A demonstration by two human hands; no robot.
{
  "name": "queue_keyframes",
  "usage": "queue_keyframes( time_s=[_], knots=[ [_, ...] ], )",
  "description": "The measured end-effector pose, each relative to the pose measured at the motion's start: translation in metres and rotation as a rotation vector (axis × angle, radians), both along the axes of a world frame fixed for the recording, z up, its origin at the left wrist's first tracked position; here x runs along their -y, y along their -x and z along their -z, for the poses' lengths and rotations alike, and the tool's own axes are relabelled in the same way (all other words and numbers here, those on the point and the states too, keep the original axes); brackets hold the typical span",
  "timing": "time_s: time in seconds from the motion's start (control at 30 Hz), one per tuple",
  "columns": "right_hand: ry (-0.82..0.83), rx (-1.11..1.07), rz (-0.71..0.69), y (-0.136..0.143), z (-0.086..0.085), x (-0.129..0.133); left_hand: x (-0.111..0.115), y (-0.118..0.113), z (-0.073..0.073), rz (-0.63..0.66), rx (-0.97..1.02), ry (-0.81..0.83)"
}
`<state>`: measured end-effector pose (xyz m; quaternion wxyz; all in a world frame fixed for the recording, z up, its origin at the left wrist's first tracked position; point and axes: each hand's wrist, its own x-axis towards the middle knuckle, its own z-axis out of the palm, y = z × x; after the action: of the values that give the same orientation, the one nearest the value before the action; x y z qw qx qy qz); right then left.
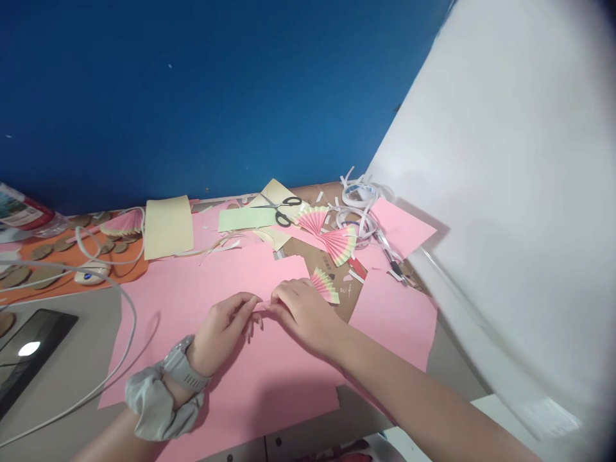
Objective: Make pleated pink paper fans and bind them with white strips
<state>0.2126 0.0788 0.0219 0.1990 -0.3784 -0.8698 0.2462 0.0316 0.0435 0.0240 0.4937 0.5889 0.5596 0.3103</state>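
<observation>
Between my two hands is a narrow piece of pink paper, apparently folded; much of it is hidden by the fingers. My left hand pinches one end, with a grey watch and a grey scrunchie on that wrist. The other end is pinched by my right hand. Both hands are just above a large pink paper sheet. Close beyond my right hand lies a small pleated pink and yellow fan. Two more pleated fans lie farther back, beside black-handled scissors.
Rolls of white tape and a pen lie at the right, near a leaning white panel. Yellow paper and green paper lie behind. A white cable crosses the left, near a dark tablet-like device.
</observation>
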Motion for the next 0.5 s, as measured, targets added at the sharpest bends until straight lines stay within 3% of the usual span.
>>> queue_keyframes(
  time_s=[0.5],
  knots=[
    [0.027, 0.037, 0.032, 0.0032, -0.0009, 0.0019, 0.0047, -0.0002, 0.0064, 0.003, -0.087, -0.097]
  ],
)
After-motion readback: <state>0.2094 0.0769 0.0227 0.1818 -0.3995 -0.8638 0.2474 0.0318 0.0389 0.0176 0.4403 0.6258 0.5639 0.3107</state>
